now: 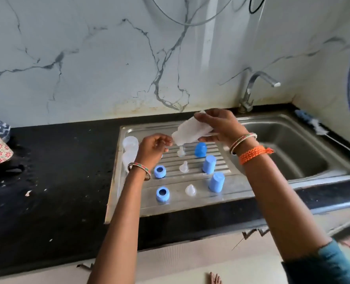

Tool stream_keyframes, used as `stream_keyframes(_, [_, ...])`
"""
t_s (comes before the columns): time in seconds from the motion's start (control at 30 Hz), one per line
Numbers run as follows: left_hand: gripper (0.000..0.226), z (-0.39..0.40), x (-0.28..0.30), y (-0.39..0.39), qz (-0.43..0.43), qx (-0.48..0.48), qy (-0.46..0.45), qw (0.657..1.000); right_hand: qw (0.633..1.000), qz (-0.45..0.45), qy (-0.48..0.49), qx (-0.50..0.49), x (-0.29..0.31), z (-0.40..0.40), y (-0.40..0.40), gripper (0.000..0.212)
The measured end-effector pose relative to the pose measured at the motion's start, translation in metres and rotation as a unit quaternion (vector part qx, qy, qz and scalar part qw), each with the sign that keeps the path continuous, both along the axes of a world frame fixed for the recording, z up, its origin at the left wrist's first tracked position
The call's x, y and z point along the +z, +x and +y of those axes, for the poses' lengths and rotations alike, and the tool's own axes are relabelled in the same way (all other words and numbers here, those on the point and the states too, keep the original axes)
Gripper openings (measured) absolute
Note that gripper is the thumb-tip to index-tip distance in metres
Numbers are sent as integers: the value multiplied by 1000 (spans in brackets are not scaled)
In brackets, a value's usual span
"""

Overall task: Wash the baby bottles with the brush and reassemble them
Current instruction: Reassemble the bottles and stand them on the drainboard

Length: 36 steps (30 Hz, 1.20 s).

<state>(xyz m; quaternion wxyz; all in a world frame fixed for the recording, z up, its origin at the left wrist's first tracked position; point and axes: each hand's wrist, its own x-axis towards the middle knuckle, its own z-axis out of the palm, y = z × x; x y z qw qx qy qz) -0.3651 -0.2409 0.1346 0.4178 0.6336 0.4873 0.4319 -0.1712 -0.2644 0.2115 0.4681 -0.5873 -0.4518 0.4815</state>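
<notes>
Head view, downward over sink

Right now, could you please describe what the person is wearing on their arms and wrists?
The left wrist carries one thin bangle patterned in red, green and white. The right wrist carries a pair of similar thin patterned bangles and, just behind them, a braided orange thread band with a frayed knotted end. Both forearms are bare; a teal sleeve begins near the right elbow.

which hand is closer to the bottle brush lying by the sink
The right. The right hand holds a clear bottle over the drainboard, by the basin's left edge; the brush lies on the counter beyond the basin's right side. The left hand is further left, over the drainboard.
</notes>
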Motion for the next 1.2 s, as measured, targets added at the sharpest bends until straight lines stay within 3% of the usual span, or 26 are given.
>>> stream_keyframes(0.1, [20,20,14,60,-19,-66,6,998,980,197,5,-27,23,0,71,19])
stream_keyframes(0.27, [27,42,13,149,-20,-118,-20,993,918,386,33,-80,-12,11,165,49])
stream_keyframes(0.3, [30,46,9,164,-7,-126,-31,992,917,382,-4,-115,-38,18,179,57])
stream_keyframes(0.33, [32,48,5,176,10,-132,-41,990,941,288,-67,-163,-66,22,188,61])
stream_keyframes(0.37, [33,49,0,190,23,-137,-51,989,954,138,-144,-224,-95,24,200,58])
stream_keyframes(0.4, [33,52,-4,198,37,-137,-55,988,939,-62,-192,-280,-115,23,204,52])
stream_keyframes(0.43, [31,54,-10,208,46,-132,-59,988,906,-202,-196,-317,-130,25,211,49])
stream_keyframes(0.47, [29,60,-14,214,53,-125,-58,989,901,-207,-167,-343,-127,26,213,51])
stream_keyframes(0.53, [27,69,-20,224,55,-123,-65,989,926,-108,-84,-352,-109,40,234,54])
stream_keyframes(0.57, [26,71,-21,228,52,-125,-75,988,942,-38,-67,-327,-99,48,246,51])
stream_keyframes(0.63, [24,77,-25,237,41,-126,-99,986,953,182,-81,-229,-90,55,266,48])
stream_keyframes(0.67, [24,78,-27,240,34,-128,-106,985,954,182,-120,-208,-96,56,267,52])
stream_keyframes(0.7, [24,77,-30,245,25,-121,-109,986,958,77,-180,-209,-106,57,264,58])
stream_keyframes(0.73, [24,78,-34,248,19,-110,-106,988,939,-111,-200,-257,-113,58,260,66])
stream_keyframes(0.77, [26,78,-41,251,18,-98,-108,989,906,-235,-194,-295,-122,57,262,72])
stream_keyframes(0.8, [28,79,-45,252,19,-84,-111,990,902,-250,-141,-322,-117,58,262,78])
stream_keyframes(0.87, [27,79,-49,254,18,-81,-127,988,949,-95,-35,-297,-95,62,276,82])
stream_keyframes(0.9, [26,77,-49,255,14,-83,-141,986,972,5,-16,-235,-87,68,287,80])
stream_keyframes(0.97, [24,74,-49,256,3,-78,-161,984,982,153,-54,-100,-85,69,295,67])
stream_keyframes(1.0, [24,73,-50,257,-6,-76,-164,983,984,120,-98,-89,-93,66,288,60])
stream_keyframes(1.03, [24,71,-51,259,-6,-68,-162,984,979,0,-154,-133,-105,65,279,55])
stream_keyframes(1.07, [23,70,-53,259,5,-63,-152,986,944,-164,-183,-220,-118,64,270,57])
stream_keyframes(1.1, [22,66,-56,258,30,-59,-135,989,911,-247,-182,-277,-131,58,261,61])
stream_keyframes(1.13, [23,65,-57,256,44,-55,-118,991,909,-255,-140,-299,-134,55,252,64])
stream_keyframes(1.2, [22,61,-56,254,54,-77,-143,985,929,-165,-85,-319,-134,54,244,73])
